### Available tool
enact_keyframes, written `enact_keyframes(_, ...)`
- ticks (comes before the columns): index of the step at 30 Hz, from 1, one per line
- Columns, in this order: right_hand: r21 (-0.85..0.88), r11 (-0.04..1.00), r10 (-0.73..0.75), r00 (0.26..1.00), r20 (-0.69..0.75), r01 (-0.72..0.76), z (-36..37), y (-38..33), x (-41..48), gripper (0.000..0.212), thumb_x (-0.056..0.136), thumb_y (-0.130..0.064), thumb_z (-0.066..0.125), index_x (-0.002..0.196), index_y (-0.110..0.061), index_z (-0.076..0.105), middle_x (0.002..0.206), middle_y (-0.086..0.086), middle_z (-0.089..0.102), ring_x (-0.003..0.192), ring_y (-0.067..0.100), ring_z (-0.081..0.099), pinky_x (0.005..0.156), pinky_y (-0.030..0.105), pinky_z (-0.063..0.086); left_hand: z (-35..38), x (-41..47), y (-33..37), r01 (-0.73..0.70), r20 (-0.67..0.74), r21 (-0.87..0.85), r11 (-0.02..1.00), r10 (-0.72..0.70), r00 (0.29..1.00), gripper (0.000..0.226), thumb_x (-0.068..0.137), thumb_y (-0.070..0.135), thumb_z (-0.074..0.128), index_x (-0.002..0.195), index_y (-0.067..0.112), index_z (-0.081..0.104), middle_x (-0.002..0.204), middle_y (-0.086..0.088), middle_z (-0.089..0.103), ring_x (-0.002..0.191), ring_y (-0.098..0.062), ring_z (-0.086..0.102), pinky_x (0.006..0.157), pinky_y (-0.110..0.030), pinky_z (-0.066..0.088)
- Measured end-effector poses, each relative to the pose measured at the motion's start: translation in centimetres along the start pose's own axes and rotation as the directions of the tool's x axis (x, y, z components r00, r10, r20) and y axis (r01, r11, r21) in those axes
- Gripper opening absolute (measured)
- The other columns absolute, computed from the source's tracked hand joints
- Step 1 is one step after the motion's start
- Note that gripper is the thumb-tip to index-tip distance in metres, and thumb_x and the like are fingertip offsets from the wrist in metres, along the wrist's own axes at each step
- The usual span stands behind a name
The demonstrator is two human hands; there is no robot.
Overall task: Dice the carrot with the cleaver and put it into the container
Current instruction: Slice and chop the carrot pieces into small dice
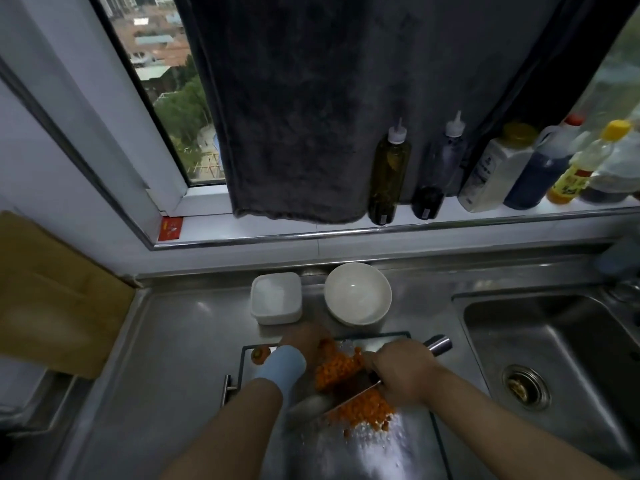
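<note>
Diced carrot (341, 370) lies heaped on a steel cutting board (391, 445), with more dice (369, 407) in front of the blade. My right hand (403, 370) grips the cleaver (318, 405) by its metal handle (438, 344), the blade lying low across the pile. My left hand (301, 337), with a blue band at the wrist, rests against the far side of the heap; its fingers are hidden by blur. A carrot end (260, 355) sits at the board's far left corner. A white bowl (357, 293) and a white square container (276, 298) stand behind the board.
A sink (554, 358) with a drain lies to the right. Several bottles (389, 174) line the windowsill, beside a dark hanging towel (294, 116). A wooden board (52, 292) leans at the left. Steel counter (180, 341) stretches left of the cutting board.
</note>
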State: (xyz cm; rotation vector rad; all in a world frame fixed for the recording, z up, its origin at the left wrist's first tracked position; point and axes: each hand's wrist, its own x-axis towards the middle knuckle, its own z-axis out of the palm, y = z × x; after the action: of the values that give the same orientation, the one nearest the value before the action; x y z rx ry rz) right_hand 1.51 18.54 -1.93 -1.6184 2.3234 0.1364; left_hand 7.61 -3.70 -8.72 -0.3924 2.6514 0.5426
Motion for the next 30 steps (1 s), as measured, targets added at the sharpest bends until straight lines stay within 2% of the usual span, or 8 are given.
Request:
enact_keyframes(3, 0.037, 0.999, -0.004, 1.0, 0.028, 0.003, 0.1, 0.7, 0.6, 0.018, 0.077, -0.033, 0.056, 0.093, -0.025, 0.061, 0.082, -0.004, 0.065, 0.074, 0.018, 0.063, 0.072, 0.032, 0.055, -0.4, -0.7, -1.4, 0.053, -0.014, -0.054, 0.997, -0.054, 0.998, 0.017, 0.09, 0.034, 0.06, 0.105, 0.032, 0.067, 0.11, 0.002, 0.063, 0.101, -0.022, 0.058, 0.09, -0.032, 0.047)
enact_keyframes(7, 0.072, 0.997, 0.003, 0.999, 0.051, -0.006, -0.2, 0.8, 1.2, 0.015, 0.078, -0.034, 0.055, 0.09, -0.027, 0.061, 0.081, -0.005, 0.065, 0.074, 0.016, 0.063, 0.072, 0.031, 0.055, -1.6, -4.0, -4.0, 0.113, -0.203, -0.367, 0.924, -0.198, 0.959, 0.009, 0.088, 0.043, 0.061, 0.095, 0.039, 0.065, 0.102, 0.008, 0.063, 0.095, -0.017, 0.058, 0.088, -0.031, 0.046)
enact_keyframes(11, 0.186, 0.978, 0.08, 0.995, 0.066, -0.091, -1.8, -0.8, 1.4, 0.009, 0.079, -0.033, 0.055, 0.073, -0.033, 0.049, 0.082, -0.007, 0.062, 0.08, 0.017, 0.062, 0.068, 0.03, 0.05, -2.3, -9.0, -5.9, 0.032, -0.386, -0.763, 0.646, -0.494, 0.779, 0.01, 0.085, 0.038, 0.069, 0.088, 0.03, 0.066, 0.083, 0.006, 0.066, 0.066, -0.003, 0.063, 0.06, -0.021, 0.052)
enact_keyframes(14, 0.297, 0.941, 0.138, 0.985, 0.104, -0.163, -1.9, -2.8, 1.9, 0.012, 0.084, -0.033, 0.055, 0.073, -0.037, 0.052, 0.08, -0.013, 0.058, 0.082, 0.013, 0.061, 0.064, 0.026, 0.047, -1.1, -12.2, -7.1, 0.019, -0.454, -0.787, 0.616, -0.599, 0.659, 0.014, 0.083, 0.042, 0.071, 0.086, 0.028, 0.067, 0.084, 0.012, 0.067, 0.078, -0.008, 0.062, 0.063, -0.018, 0.045)
enact_keyframes(17, 0.449, 0.861, 0.216, 0.971, 0.099, -0.237, -0.6, -4.5, 2.9, 0.017, 0.082, -0.047, 0.056, 0.087, -0.034, 0.064, 0.085, -0.01, 0.067, 0.076, 0.009, 0.063, 0.069, 0.03, 0.055, 1.1, -14.6, -7.6, -0.001, -0.485, -0.786, 0.618, -0.617, 0.62, 0.008, 0.083, 0.037, 0.072, 0.084, 0.032, 0.066, 0.085, 0.012, 0.066, 0.078, -0.007, 0.063, 0.067, -0.022, 0.051)
enact_keyframes(21, 0.537, 0.788, 0.292, 0.951, 0.105, -0.301, 0.6, -6.9, 3.0, 0.03, 0.083, -0.059, 0.055, 0.089, -0.032, 0.066, 0.083, -0.008, 0.068, 0.073, 0.006, 0.063, 0.068, 0.031, 0.055, 5.1, -16.6, -7.0, 0.015, -0.493, -0.686, 0.727, -0.481, 0.725, 0.014, 0.085, 0.025, 0.069, 0.085, 0.038, 0.067, 0.092, 0.018, 0.063, 0.084, 0.0, 0.059, 0.078, -0.02, 0.05)
enact_keyframes(25, 0.57, 0.768, 0.294, 0.952, 0.091, -0.292, 1.6, -9.7, 2.1, 0.017, 0.09, -0.047, 0.056, 0.084, -0.032, 0.062, 0.075, -0.009, 0.068, 0.066, 0.002, 0.062, 0.065, 0.029, 0.054, 8.2, -17.0, -6.3, 0.063, -0.472, -0.466, 0.883, -0.308, 0.826, 0.002, 0.083, 0.039, 0.068, 0.084, 0.038, 0.068, 0.094, 0.022, 0.058, 0.086, 0.006, 0.051, 0.076, -0.014, 0.043)
enact_keyframes(30, 0.524, 0.773, 0.337, 0.931, 0.138, -0.358, 4.2, -13.0, 1.1, 0.017, 0.093, -0.042, 0.056, 0.099, -0.026, 0.06, 0.091, -0.002, 0.064, 0.076, 0.012, 0.057, 0.052, 0.021, 0.033, 12.3, -18.1, -8.0, -0.133, -0.537, -0.369, 0.92, -0.094, 0.838, 0.026, 0.074, 0.017, 0.075, 0.093, 0.034, 0.072, 0.105, 0.018, 0.062, 0.093, 0.004, 0.054, 0.085, 0.004, 0.032)
